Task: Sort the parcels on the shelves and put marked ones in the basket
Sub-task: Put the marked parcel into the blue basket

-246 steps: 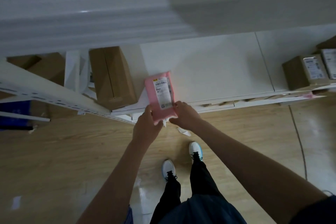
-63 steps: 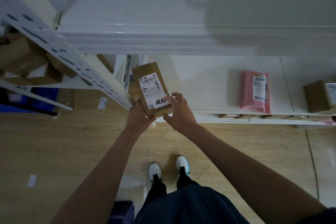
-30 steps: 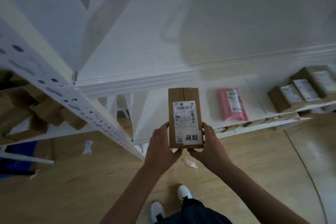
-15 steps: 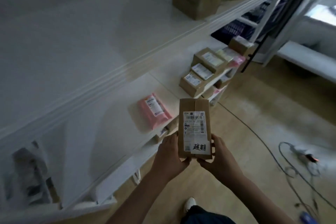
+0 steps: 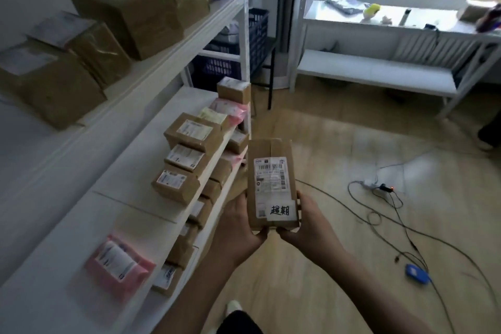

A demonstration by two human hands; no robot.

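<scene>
Both hands are up in front of the body with a brown cardboard parcel (image 5: 272, 184) between them, held over the wooden floor (image 5: 339, 266) just off the end of the shelving. The left hand (image 5: 238, 228) cups its near left corner, fingers curled under and around the edge; the right hand (image 5: 303, 225) grips the near right corner, fingers (image 5: 298, 202) wrapped up the side. The parcel's top faces the camera, showing a printed shipping label (image 5: 269, 172) with a barcode and, below it, a white sticker (image 5: 280, 210) with two handwritten black characters. To the left, the middle shelf (image 5: 113, 214) carries a pink mailer bag (image 5: 119, 266) near its front, then a row of small brown boxes (image 5: 187, 154) with labels, then pale yellow and pink bags farther along. The upper shelf (image 5: 162, 62) holds larger brown boxes (image 5: 130, 11). Past the shelf end sits a dark blue basket (image 5: 230, 62), well apart from the parcel. Cables (image 5: 379, 214) trail across the floor on the right, and a white table (image 5: 406, 19) stands under the window.
</scene>
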